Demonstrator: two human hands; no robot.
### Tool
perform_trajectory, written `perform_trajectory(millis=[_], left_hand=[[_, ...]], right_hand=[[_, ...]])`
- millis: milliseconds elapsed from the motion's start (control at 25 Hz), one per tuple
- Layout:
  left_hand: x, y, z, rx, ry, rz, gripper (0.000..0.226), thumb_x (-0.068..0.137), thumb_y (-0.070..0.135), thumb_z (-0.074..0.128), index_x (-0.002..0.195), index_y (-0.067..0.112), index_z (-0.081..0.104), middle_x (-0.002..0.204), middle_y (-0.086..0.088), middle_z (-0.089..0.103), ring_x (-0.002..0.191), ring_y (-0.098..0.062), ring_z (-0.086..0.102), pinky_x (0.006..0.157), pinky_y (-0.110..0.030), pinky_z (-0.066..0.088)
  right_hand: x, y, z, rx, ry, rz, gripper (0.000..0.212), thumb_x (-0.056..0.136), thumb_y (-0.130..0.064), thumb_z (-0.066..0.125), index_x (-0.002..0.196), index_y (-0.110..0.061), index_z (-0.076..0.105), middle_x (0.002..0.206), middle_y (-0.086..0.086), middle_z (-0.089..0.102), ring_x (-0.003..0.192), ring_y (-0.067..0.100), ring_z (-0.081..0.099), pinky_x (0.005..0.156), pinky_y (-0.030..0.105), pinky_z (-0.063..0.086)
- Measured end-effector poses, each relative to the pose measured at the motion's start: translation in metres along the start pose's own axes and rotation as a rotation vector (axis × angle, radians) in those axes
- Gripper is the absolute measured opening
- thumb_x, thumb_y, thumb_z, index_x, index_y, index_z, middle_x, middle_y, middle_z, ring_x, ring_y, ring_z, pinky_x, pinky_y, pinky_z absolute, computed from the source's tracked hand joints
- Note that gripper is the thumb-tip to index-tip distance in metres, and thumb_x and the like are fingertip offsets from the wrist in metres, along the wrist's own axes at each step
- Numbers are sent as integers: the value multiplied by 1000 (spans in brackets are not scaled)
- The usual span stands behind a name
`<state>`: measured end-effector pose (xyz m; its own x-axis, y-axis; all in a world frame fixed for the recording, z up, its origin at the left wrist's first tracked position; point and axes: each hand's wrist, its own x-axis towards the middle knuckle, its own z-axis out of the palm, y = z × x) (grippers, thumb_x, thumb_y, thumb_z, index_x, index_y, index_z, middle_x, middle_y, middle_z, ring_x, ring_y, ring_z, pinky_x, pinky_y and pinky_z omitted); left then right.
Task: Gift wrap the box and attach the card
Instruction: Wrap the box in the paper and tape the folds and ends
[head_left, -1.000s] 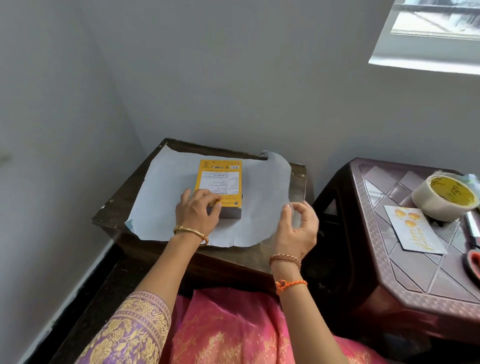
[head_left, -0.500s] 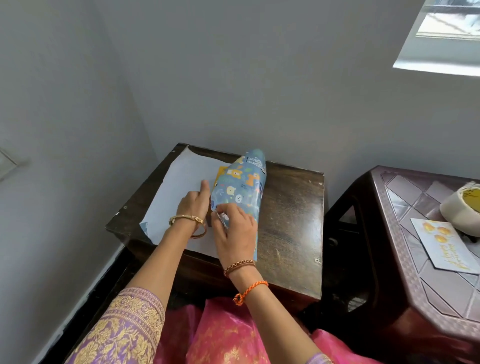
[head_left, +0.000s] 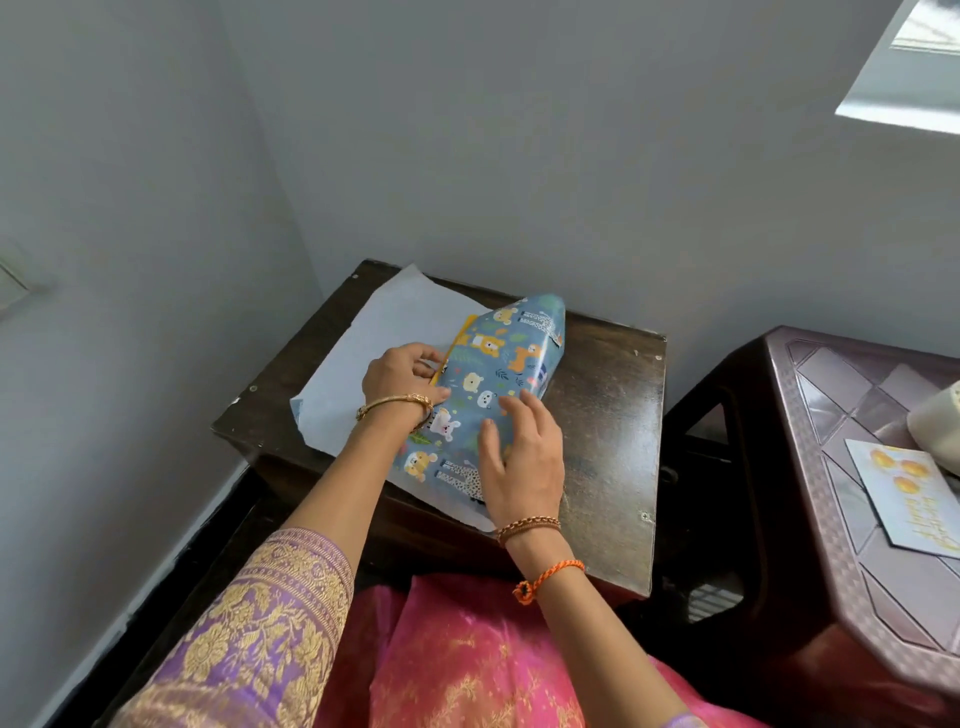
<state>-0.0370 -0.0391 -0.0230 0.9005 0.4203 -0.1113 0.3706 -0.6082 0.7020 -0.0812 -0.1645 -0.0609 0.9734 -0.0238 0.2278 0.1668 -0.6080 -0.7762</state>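
A sheet of wrapping paper (head_left: 488, 374), blue with animal prints outside and white inside, lies on a small dark wooden table (head_left: 602, 415). Its right half is folded over the yellow box (head_left: 460, 335), of which only a thin yellow edge shows at the left. My right hand (head_left: 519, 452) presses flat on the folded printed paper over the box. My left hand (head_left: 402, 376) holds the box's left edge, fingers curled against it, on the white side of the paper. The gift card (head_left: 904, 499), white with yellow shapes, lies on the brown plastic table at the right.
A brown plastic table (head_left: 831, 467) stands to the right, with a tape roll (head_left: 935, 434) partly cut off at the frame's edge. Walls close in behind and to the left. A gap separates the two tables. My pink-clad lap is below.
My right hand took the paper's right side and folded it leftwards over the box, then laid it flat on top. My left hand slid to the box's left edge.
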Motion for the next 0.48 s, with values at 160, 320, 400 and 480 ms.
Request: perform_trajectory(millis=[160,320,400,480], left_hand=[[0,5,10,-27,-8,28,46,74,-9,65,115,10,62,108,-13,67,102,-27,63,94,-29,48],[-12,21,31,155,-112,156,44,80,-6,55,120,11,60,121,-14,60,116,-27,54,103,-27,38],[-26,30,49,237,-161,253,42,81,-5,54,118,11,62,124,-13,57,118,-29,51,104,-27,35],[-41,33,65,313,-147,335,44,83,-6,46,118,14,63,124,-13,54,115,-31,48,101,-27,33]], right_hand=[[-19,5,-3,12,20,31,42,84,-33,44,112,-7,62,116,11,58,104,29,52,89,28,40],[-43,11,-11,50,83,-75,38,77,-24,36,90,-10,69,86,7,68,79,26,63,76,19,41],[-53,11,-22,83,46,-107,39,73,-24,35,85,-13,71,77,4,70,71,21,65,68,20,43],[-55,12,-37,26,129,-48,37,72,-29,36,79,-17,71,66,3,69,61,23,64,56,23,39]])
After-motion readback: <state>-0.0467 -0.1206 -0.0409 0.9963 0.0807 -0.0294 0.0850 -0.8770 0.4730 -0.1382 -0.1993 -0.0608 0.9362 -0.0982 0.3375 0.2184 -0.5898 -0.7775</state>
